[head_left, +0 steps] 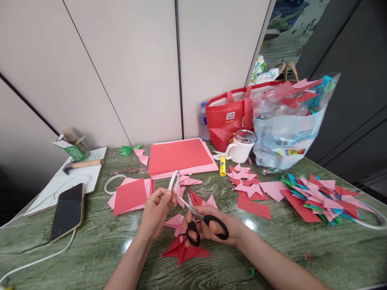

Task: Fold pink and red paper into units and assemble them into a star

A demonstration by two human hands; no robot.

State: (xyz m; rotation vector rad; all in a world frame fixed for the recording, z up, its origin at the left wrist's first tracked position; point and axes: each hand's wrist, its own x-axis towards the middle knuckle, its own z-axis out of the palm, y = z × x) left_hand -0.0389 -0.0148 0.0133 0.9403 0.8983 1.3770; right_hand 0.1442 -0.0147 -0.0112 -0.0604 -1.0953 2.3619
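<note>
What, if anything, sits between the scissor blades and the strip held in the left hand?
Nothing visible. The scissors in the right hand have their blades open, tips just beside the clear strip looped up from the left hand. Folded paper lies below on the table.

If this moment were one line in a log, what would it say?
left hand: holds tape roll | right hand: grips black scissors, blades at the tape | below: red folded paper on green table

Right hand (pixel 211 229) grips black scissors (pixel 201 223), blades apart beside tape roll (pixel 174 181) pinched in left hand (pixel 157 209) above table (pixel 302 249).
</note>
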